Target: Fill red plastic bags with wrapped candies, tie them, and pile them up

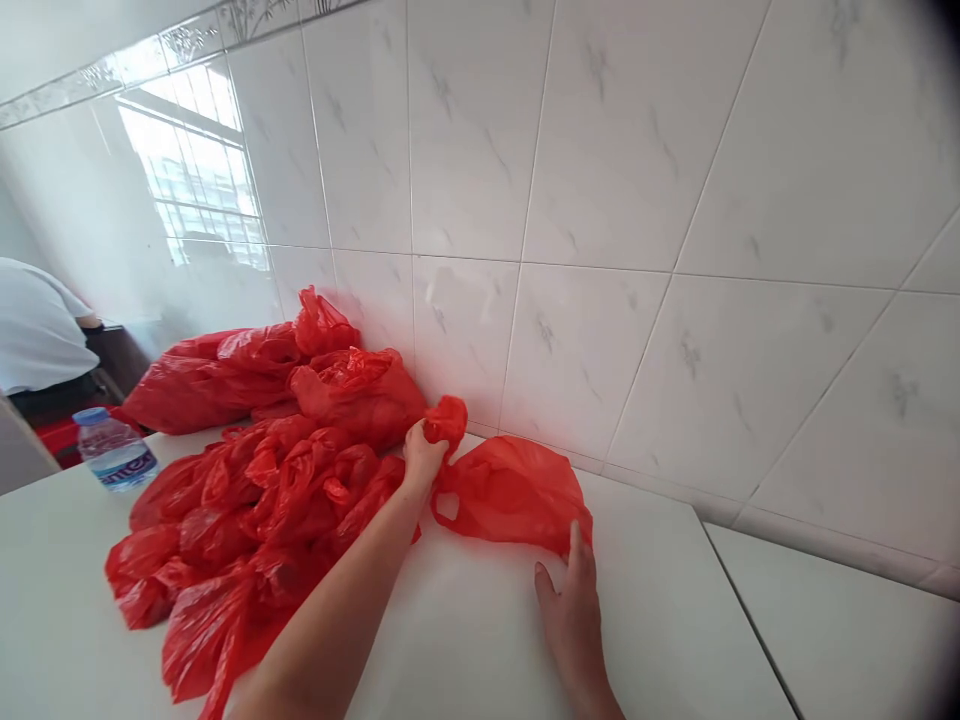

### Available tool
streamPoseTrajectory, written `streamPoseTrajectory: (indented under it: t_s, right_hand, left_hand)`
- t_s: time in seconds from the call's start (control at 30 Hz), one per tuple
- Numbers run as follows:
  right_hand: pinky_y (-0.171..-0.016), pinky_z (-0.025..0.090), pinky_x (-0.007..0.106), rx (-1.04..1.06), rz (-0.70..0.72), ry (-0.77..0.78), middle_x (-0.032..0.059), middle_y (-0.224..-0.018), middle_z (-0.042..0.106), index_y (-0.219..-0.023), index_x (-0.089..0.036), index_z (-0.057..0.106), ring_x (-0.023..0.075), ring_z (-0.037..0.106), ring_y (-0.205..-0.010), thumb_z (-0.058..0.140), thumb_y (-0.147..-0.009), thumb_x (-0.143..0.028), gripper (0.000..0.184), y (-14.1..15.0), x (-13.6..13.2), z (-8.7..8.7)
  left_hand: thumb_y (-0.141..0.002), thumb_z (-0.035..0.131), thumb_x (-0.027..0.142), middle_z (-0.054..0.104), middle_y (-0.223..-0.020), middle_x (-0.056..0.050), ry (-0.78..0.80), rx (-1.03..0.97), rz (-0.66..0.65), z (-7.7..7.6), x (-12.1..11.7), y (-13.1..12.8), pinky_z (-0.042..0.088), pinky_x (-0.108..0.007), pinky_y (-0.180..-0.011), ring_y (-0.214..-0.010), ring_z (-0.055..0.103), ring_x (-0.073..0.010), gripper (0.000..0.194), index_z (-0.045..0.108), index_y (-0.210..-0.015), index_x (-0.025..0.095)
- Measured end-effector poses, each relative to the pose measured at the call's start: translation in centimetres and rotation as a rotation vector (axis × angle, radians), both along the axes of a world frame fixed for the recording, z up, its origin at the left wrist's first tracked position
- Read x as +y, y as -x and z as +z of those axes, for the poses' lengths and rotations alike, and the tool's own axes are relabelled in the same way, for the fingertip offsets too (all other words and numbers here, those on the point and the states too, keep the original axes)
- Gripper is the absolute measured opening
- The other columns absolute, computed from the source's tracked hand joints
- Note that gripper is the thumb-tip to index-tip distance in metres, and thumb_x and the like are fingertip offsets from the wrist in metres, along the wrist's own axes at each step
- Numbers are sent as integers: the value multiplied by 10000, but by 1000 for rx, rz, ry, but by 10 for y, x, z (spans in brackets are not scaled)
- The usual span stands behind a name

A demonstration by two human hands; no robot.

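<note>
A red plastic bag (517, 490) lies spread on the white table against the tiled wall. My left hand (424, 455) is closed on bunched red plastic at this bag's left end. Whether that bunch is the bag's handle or a separate piece, I cannot tell. My right hand (571, 610) is open, its fingertips at the bag's lower right edge and its thumb held apart. Left of my hands, a heap of crumpled red plastic bags (277, 480) covers much of the table, partly hidden behind my left forearm.
Fuller red bags (225, 370) stand at the back by the tiled wall (600, 200). A water bottle with a blue cap (112, 455) is at the left edge. Beyond it is a person in a white top (37, 325). A seam crosses the table (675, 600) at right.
</note>
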State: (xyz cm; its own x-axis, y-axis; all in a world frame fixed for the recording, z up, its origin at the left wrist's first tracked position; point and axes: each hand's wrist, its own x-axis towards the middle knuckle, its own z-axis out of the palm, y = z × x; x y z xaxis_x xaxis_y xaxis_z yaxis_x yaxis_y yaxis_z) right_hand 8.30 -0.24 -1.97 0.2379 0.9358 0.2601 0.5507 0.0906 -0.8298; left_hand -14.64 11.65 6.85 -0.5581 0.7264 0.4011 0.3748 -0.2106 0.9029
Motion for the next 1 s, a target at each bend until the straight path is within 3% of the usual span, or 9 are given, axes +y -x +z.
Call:
streamPoseTrajectory:
  t_s: [0.1, 0.2, 0.37, 0.43, 0.53, 0.63, 0.7, 0.87, 1.0]
  right_hand:
    - [-1008, 387, 454, 47, -3, 1, 98, -1508, 212, -1481, -238, 109, 297, 304, -1346, 416, -850, -395, 719, -1, 1, -3]
    - [-985, 409, 457, 76, -20, -33, 108, -1502, 223, -1479, -246, 120, 308, 353, -1315, 431, -847, -401, 722, -3, 4, -8]
    - [-826, 507, 415, 166, -76, -59, 149, -1476, 248, -1472, -270, 161, 283, 599, -1038, 484, -824, -398, 735, -10, 6, -13]
    - [-766, 522, 397, 165, -129, -86, 170, -1450, 274, -1467, -260, 184, 250, 633, -921, 485, -826, -381, 718, -14, 2, -12]
    - [-699, 525, 385, 39, -229, -201, 184, -1379, 359, -1410, -226, 311, 232, 620, -853, 468, -841, -356, 604, -19, -9, -12]
    - [-775, 508, 412, -191, -202, -398, 169, -1244, 482, -1274, -188, 466, 262, 582, -965, 456, -864, -331, 434, -16, -27, -15]
    - [-831, 492, 422, -309, -143, -474, 159, -1181, 525, -1215, -178, 511, 274, 547, -1050, 465, -876, -315, 368, -9, -40, -18]
    - [-895, 474, 404, -370, -46, -490, 139, -1157, 585, -1150, -175, 579, 246, 540, -1093, 441, -911, -304, 305, 7, -71, -18]
    - [-894, 482, 376, -310, -4, -373, 126, -1112, 641, -1082, -164, 630, 220, 586, -1045, 347, -940, -320, 353, 4, -88, -10]
  left_hand:
    - [-701, 575, 151, 396, -1388, -127, -33, 165, -36, -21, -16, -17, 219, -453, -1108, -1359, 264, -273, 468, 509, -1164, 179]
    - [-721, 598, 193, 398, -1408, -82, -27, 291, -155, -48, -39, -38, 260, -412, -1101, -1342, 314, -239, 456, 537, -1171, 227]
    - [-588, 748, 264, 254, -1509, -108, 298, 643, -283, -84, -58, -57, 200, -612, -1053, -1385, 186, -376, 764, 473, -1299, 312]
    - [-623, 732, 258, 222, -1526, -105, 328, 755, -277, -85, -63, -58, 147, -670, -1027, -1395, 135, -394, 752, 454, -1315, 351]
    - [-750, 640, 232, 204, -1537, -99, 175, 937, -270, -79, -77, -60, 105, -669, -1035, -1402, 129, -366, 698, 366, -1374, 379]
    - [-874, 497, 220, 312, -1500, -61, -48, 1072, -432, -76, -96, -68, 120, -557, -1097, -1370, 254, -275, 491, 422, -1335, 375]
    - [-877, 513, 273, 383, -1454, -77, -65, 1090, -572, -76, -108, -77, 200, -515, -1087, -1326, 325, -268, 411, 483, -1284, 317]
    - [-823, 598, 293, 636, -1037, -54, 18, 1056, -729, -76, -134, -91, 300, -517, -1020, -1052, 544, -247, 146, 645, -948, 234]
    - [-874, 503, 233, 639, -944, -45, -7, 1058, -792, -74, -177, -85, 328, -466, -1003, -906, 585, -197, 176, 647, -975, 241]
